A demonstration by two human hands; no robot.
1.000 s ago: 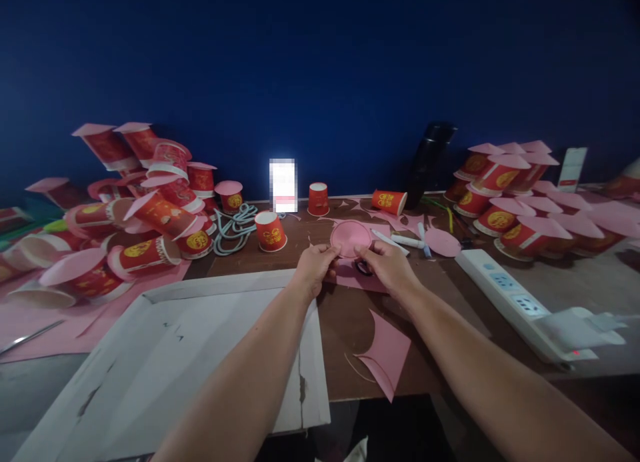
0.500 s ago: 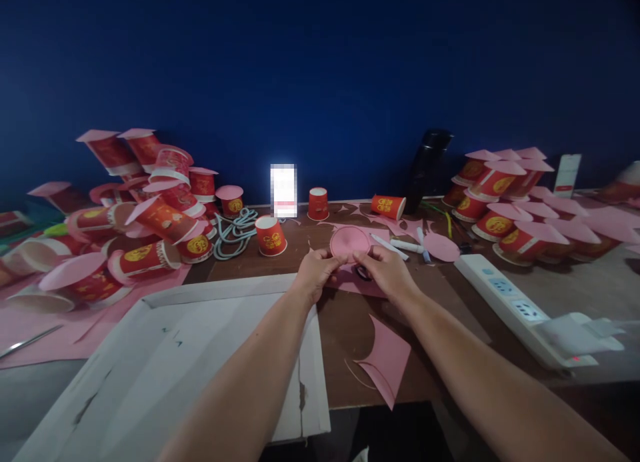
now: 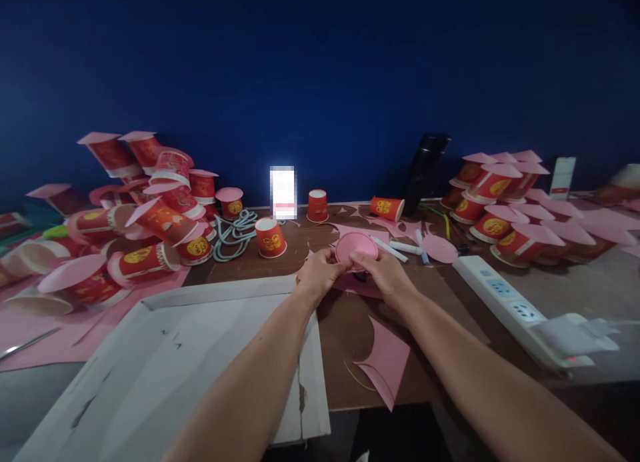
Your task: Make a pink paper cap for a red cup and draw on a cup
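Observation:
Both of my hands meet over the middle of the brown table [image 3: 345, 329] and pinch a round pink paper disc [image 3: 356, 247]. My left hand [image 3: 320, 275] grips the disc's lower left edge with closed fingers. My right hand [image 3: 383, 273] grips its lower right edge, fingers closed as well. The disc is lifted a little and tilted toward me. A pink paper sheet [image 3: 360, 283] lies under my hands. A red paper cup [image 3: 271, 238] stands upside down just left of them.
Heaps of red cups capped with pink discs lie at the left [image 3: 145, 215] and right [image 3: 505, 195]. A white tray [image 3: 165, 362] sits at front left, a pink offcut [image 3: 385, 362] near the front edge, a white power strip [image 3: 505, 295] at right, and pens [image 3: 405, 247] and a second disc [image 3: 440, 249] behind.
The disc has risen slightly and shifted right, and my two hands have drawn closer together on its lower edge.

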